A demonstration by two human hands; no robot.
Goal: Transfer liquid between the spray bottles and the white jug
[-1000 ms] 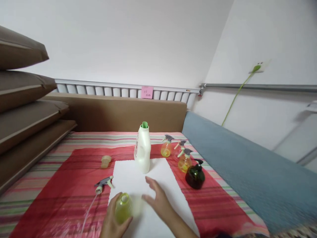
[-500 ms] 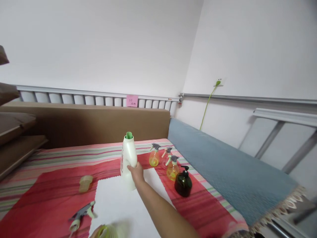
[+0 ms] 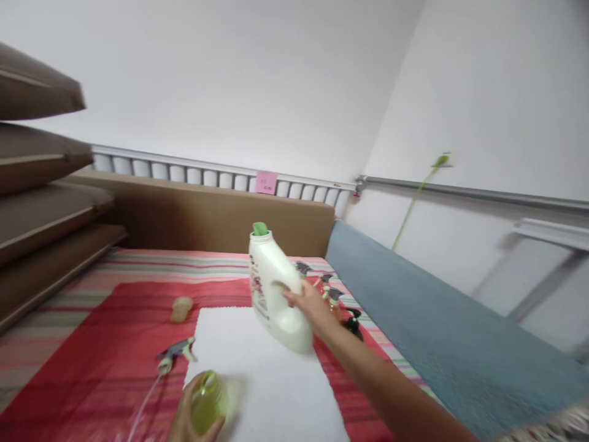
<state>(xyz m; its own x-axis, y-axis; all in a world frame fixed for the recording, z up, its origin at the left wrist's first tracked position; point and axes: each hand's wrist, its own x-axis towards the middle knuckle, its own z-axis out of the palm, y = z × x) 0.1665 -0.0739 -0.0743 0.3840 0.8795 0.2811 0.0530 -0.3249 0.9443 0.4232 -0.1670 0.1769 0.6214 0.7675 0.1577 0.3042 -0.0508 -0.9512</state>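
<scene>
A large white jug (image 3: 271,288) with a green pour spout and no cap is tilted to the left above the white sheet (image 3: 257,362). My right hand (image 3: 313,307) is closed around its handle. Low in the view, my left hand (image 3: 186,411) wraps a small yellow-green spray bottle (image 3: 209,402), its neck open at the top. The grey trigger spray head (image 3: 175,350) with its dip tube lies on the red cloth beside the sheet. Behind it on the cloth is a pale translucent cap (image 3: 181,309).
Spray bottles (image 3: 335,301) and a dark pump bottle (image 3: 353,324) stand right of the sheet, partly hidden by my right arm. Brown cushions (image 3: 50,209) are stacked at left. A brown backrest (image 3: 221,215), a blue pad (image 3: 414,313) and a pink note (image 3: 265,182) lie beyond.
The jug has lifted off the sheet and tipped left in my right hand. My left hand has brought the spray bottle further into view. The camera view has shifted left.
</scene>
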